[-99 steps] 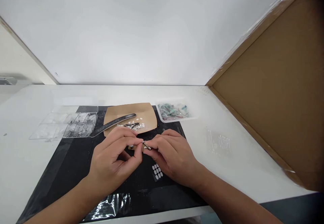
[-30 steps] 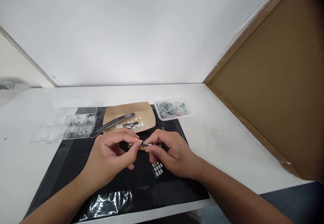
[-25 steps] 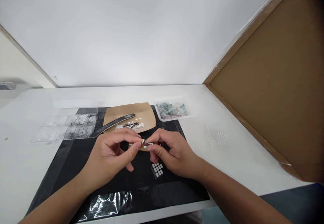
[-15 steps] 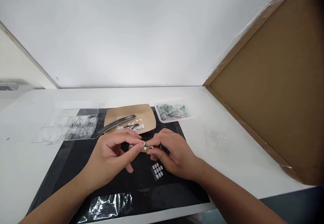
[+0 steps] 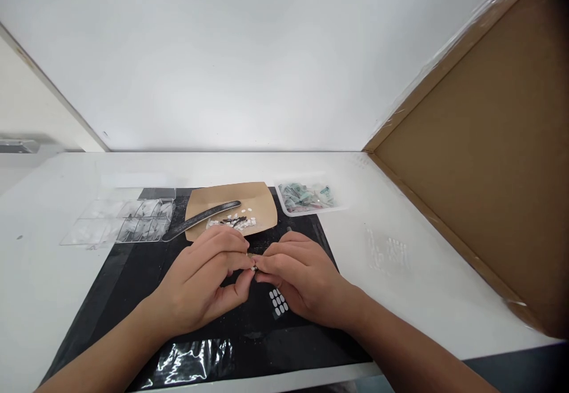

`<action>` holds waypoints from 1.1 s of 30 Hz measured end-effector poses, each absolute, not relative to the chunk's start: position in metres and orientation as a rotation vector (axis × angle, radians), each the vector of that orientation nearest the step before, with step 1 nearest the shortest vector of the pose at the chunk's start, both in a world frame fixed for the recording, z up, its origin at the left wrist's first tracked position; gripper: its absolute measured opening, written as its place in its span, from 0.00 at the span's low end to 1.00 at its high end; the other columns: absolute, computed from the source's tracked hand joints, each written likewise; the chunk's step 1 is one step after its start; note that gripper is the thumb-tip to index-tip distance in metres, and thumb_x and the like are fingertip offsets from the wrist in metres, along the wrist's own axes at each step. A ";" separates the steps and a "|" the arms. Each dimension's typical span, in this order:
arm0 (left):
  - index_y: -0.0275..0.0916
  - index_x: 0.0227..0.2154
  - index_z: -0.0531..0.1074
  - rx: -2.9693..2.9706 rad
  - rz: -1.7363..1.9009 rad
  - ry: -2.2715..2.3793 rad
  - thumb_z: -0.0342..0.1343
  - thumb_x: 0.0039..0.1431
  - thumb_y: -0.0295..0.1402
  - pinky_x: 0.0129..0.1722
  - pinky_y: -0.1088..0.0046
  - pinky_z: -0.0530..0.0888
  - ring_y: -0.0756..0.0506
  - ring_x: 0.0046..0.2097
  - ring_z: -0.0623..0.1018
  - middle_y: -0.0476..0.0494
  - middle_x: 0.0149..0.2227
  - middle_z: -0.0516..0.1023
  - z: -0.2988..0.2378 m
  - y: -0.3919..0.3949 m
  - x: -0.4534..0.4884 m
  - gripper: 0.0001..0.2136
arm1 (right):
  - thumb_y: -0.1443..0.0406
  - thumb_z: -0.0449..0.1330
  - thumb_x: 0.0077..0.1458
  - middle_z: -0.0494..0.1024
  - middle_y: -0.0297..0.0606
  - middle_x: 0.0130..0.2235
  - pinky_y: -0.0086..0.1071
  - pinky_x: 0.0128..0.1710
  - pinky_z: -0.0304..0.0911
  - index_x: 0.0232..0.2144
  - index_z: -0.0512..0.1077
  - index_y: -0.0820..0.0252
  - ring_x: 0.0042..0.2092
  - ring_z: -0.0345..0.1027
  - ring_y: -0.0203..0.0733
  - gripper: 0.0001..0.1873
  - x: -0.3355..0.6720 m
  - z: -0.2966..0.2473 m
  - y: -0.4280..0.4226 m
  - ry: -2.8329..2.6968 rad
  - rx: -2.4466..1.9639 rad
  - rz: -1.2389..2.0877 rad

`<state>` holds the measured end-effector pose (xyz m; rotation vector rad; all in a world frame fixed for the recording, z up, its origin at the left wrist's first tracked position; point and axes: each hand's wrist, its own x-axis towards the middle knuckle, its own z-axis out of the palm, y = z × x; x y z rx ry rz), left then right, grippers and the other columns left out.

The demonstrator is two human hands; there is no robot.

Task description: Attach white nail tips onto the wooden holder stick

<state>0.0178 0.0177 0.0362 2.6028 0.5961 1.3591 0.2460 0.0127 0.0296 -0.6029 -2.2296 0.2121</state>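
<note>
My left hand [image 5: 205,280] and my right hand [image 5: 299,277] meet fingertip to fingertip over a black mat [image 5: 133,286]. Between them they pinch a tiny pale piece [image 5: 253,267], like a small fake nail or sticker; most of it is hidden by the fingers. Both hands are closed in a pinch. Just below my right hand lies a small dark sheet with white oval stickers [image 5: 278,302]. Behind the hands a brown paper sheet [image 5: 262,203] carries a pile of small white and dark nail pieces [image 5: 233,221], and a long dark nail file [image 5: 200,219] rests across it.
A clear compartment box of nail tips [image 5: 120,222] lies at the back left. A clear tray with teal and pink bits [image 5: 306,197] sits at the back right. A clear sticker sheet [image 5: 386,248] lies on the white table [image 5: 400,286]. A brown cardboard panel [image 5: 480,156] walls the right side.
My fingers have closed tighter round the small piece and dropped slightly lower toward the mat; the dark part of the piece seen earlier is now covered.
</note>
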 end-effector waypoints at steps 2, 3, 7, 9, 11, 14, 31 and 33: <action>0.33 0.46 0.75 2.606 1.354 0.607 0.66 0.58 0.16 0.50 0.58 0.82 0.41 0.48 0.79 0.38 0.42 0.78 0.033 0.017 0.016 0.14 | 0.66 0.56 0.74 0.78 0.33 0.31 0.33 0.33 0.59 0.42 0.70 0.59 0.30 0.65 0.35 0.05 0.245 0.030 0.012 -2.225 -0.598 0.228; 0.33 0.46 0.75 2.608 1.345 0.608 0.66 0.58 0.17 0.50 0.58 0.82 0.41 0.49 0.79 0.38 0.43 0.78 0.032 0.016 0.015 0.14 | 0.66 0.56 0.74 0.78 0.33 0.31 0.33 0.33 0.59 0.42 0.70 0.59 0.30 0.65 0.35 0.05 0.245 0.030 0.012 -2.222 -0.596 0.229; 0.34 0.49 0.75 2.628 1.290 0.586 0.65 0.60 0.17 0.51 0.59 0.82 0.41 0.50 0.79 0.38 0.44 0.79 0.033 0.016 0.013 0.15 | 0.66 0.56 0.74 0.80 0.35 0.33 0.33 0.33 0.61 0.42 0.70 0.59 0.31 0.67 0.36 0.04 0.245 0.029 0.012 -2.230 -0.584 0.256; 0.33 0.49 0.75 2.626 1.280 0.573 0.64 0.60 0.17 0.52 0.59 0.82 0.41 0.50 0.79 0.38 0.44 0.78 0.035 0.016 0.013 0.15 | 0.66 0.56 0.74 0.80 0.36 0.34 0.33 0.34 0.61 0.43 0.70 0.59 0.31 0.69 0.36 0.04 0.246 0.028 0.011 -2.230 -0.585 0.292; 0.33 0.49 0.75 2.623 1.272 0.566 0.63 0.60 0.16 0.52 0.59 0.82 0.41 0.51 0.79 0.37 0.45 0.78 0.037 0.017 0.014 0.16 | 0.66 0.56 0.74 0.80 0.35 0.34 0.33 0.34 0.62 0.44 0.69 0.58 0.32 0.69 0.37 0.03 0.247 0.027 0.011 -2.221 -0.594 0.337; 0.33 0.49 0.74 2.618 1.256 0.573 0.62 0.61 0.16 0.53 0.59 0.81 0.41 0.52 0.78 0.37 0.45 0.77 0.039 0.018 0.014 0.15 | 0.66 0.57 0.73 0.80 0.34 0.34 0.34 0.36 0.63 0.45 0.70 0.56 0.33 0.70 0.37 0.02 0.247 0.026 0.010 -2.189 -0.623 0.473; 0.31 0.50 0.76 2.901 1.272 0.485 0.64 0.63 0.20 0.48 0.65 0.83 0.40 0.51 0.81 0.37 0.42 0.82 0.039 0.018 0.007 0.13 | 0.63 0.62 0.68 0.80 0.35 0.32 0.29 0.32 0.74 0.42 0.72 0.60 0.29 0.78 0.35 0.05 0.242 0.031 0.003 -1.612 -0.635 1.519; 0.32 0.51 0.76 2.857 1.286 0.527 0.65 0.63 0.20 0.48 0.65 0.83 0.41 0.50 0.81 0.39 0.42 0.82 0.040 0.018 0.008 0.14 | 0.63 0.63 0.68 0.80 0.34 0.32 0.28 0.30 0.73 0.41 0.71 0.59 0.28 0.78 0.34 0.06 0.242 0.028 0.003 -1.551 -0.618 1.558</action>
